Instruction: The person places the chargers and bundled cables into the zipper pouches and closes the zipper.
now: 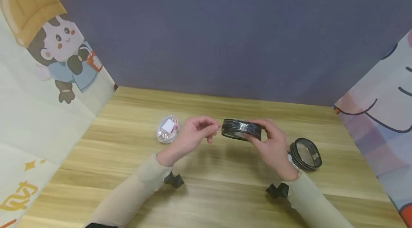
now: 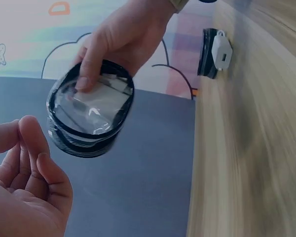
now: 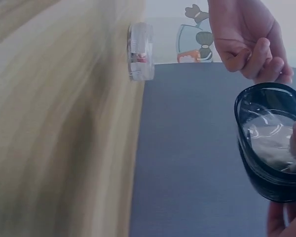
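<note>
My right hand (image 1: 271, 142) grips a small round case (image 1: 241, 129) with a black rim and clear faces, raised above the table. In the left wrist view the thumb lies on the clear face of the case (image 2: 91, 111), and something pale shows inside. My left hand (image 1: 196, 133) is close to the left side of the case, its fingers curled and its thumb and index fingertips together. I can make out nothing between them. The right wrist view shows the case (image 3: 271, 138) tilted, with the curled left hand (image 3: 251, 44) just beyond it.
A clear round case (image 1: 168, 129) with a white cable and plug lies on the wooden table (image 1: 225, 192) at the left. Another black-rimmed clear case (image 1: 307, 154) stands at the right, a white charger plug (image 2: 221, 52) beside it. A grey-blue panel (image 1: 225, 35) rises behind.
</note>
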A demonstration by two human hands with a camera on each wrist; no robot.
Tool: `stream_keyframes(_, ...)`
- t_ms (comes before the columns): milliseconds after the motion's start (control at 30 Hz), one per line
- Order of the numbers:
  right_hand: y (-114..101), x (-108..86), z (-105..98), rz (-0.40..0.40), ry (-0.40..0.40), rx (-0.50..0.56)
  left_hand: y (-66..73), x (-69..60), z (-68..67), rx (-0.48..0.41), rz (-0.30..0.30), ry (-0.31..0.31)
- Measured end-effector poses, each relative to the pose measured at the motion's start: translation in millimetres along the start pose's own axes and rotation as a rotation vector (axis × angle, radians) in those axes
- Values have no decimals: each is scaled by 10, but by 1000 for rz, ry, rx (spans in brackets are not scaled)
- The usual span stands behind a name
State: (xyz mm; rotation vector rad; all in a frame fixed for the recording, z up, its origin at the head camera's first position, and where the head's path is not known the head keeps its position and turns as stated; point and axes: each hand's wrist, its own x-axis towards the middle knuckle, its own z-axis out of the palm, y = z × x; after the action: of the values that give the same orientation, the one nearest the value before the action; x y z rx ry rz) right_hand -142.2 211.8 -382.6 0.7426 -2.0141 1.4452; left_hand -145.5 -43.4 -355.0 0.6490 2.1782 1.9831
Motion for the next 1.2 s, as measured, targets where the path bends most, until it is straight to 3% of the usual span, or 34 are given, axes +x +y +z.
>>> stream_keyframes(200, 116, 19, 28, 335, -29, 25, -27, 31, -53, 32, -37, 10)
stream_keyframes(400, 275, 94, 35, 512, -78, -19, -72, 73, -54, 10, -34, 10)
stream_keyframes(800, 631, 200, 170, 745, -252, 183, -64, 92, -94, -30, -11, 46)
stream_keyframes(967, 717, 213, 243, 791, -271, 163, -81, 85, -109, -31, -22, 52)
stream_keyframes(1200, 802, 208, 310, 791, -303, 69, -108, 85, -122, -16, -38, 21)
